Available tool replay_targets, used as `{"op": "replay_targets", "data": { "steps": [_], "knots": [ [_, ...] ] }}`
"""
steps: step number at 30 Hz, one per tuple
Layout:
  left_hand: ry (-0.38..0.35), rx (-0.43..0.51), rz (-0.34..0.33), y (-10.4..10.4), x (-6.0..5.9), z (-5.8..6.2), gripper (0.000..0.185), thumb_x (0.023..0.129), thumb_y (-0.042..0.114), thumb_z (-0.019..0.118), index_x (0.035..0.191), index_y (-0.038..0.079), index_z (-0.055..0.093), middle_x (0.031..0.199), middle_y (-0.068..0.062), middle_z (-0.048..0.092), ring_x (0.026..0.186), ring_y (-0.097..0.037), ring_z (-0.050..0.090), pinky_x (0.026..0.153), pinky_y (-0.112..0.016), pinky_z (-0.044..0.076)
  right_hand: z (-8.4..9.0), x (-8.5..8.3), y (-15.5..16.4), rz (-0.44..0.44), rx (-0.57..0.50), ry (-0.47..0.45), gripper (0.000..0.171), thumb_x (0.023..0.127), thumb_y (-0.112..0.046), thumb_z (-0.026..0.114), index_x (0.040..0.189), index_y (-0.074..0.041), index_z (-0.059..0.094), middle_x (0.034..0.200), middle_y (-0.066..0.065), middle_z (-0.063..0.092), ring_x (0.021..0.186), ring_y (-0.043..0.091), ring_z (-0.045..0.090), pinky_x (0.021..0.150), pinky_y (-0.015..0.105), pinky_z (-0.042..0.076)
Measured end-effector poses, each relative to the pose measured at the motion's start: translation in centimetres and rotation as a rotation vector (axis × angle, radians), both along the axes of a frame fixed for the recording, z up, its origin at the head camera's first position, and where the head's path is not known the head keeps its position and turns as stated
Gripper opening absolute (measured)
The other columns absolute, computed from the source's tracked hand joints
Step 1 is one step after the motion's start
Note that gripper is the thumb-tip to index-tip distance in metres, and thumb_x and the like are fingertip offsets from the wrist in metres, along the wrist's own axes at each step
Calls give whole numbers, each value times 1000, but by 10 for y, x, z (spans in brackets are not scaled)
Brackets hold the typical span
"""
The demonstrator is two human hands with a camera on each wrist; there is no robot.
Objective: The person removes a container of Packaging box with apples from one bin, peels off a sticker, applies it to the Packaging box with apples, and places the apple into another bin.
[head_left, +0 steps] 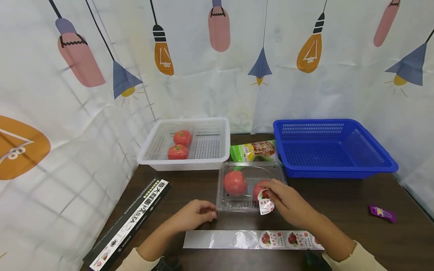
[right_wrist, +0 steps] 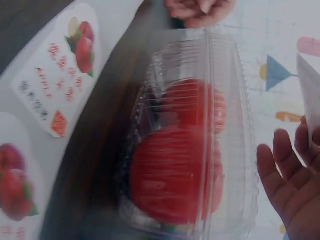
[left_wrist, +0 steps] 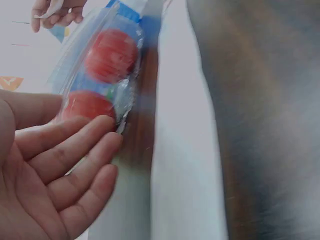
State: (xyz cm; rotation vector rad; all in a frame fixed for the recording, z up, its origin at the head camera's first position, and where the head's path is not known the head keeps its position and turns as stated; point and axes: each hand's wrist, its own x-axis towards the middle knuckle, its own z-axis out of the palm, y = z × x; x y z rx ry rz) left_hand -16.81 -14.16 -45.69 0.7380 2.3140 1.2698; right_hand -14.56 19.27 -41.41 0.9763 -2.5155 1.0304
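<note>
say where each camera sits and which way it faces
Head: worn on the head, facing forward and down at the clear plastic box; cream sleeves, left fingers, right fingers show.
Left wrist: worn there, aimed past the left fingers toward the box; right fingers top left.
Right wrist: worn there, aimed across the box; right fingers at right, left fingers at top.
Both wrist views share the box and its two round red tomatoes.
</note>
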Motion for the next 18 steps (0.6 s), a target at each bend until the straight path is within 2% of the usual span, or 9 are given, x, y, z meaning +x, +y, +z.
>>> {"op": "replay_targets", "data": {
  "steps": [5, 10, 14, 18],
  "knots": [
    [-33, 81, 135, 4, -14, 1, 32, 102, 27, 52, 116, 0, 62, 92, -9, 69, 82, -25, 67, 75, -37, 55, 4, -10, -7, -26, 65, -50, 32, 103, -18, 49, 135, -12, 55, 102, -12, 49, 75, 2, 46, 65, 23, 43],
    [-57, 97, 240, 12, -21, 0, 41, 101, 35, 52, 125, 2, 55, 91, -6, 68, 80, -23, 67, 73, -37, 55, 5, -23, -13, -49, 66, -198, 49, 101, -27, 55, 145, -8, 44, 107, -7, 48, 79, 7, 51, 67, 27, 46],
    [-93, 91, 286, 19, -27, 1, 57, 96, 42, 60, 135, 3, 46, 90, -4, 69, 78, -22, 67, 70, -35, 56, 7, -35, -15, -75, 37, -288, 58, 98, -32, 60, 148, -9, 41, 117, -2, 50, 85, 12, 54, 73, 32, 49],
    [-164, 137, 302, 24, -36, 0, 71, 89, 44, 69, 140, 2, 40, 88, -7, 68, 74, -23, 67, 68, -38, 57, 7, -45, -15, -54, 28, -328, 61, 96, -32, 62, 148, -9, 40, 122, 3, 51, 86, 15, 54, 72, 34, 49]
  ]
}}
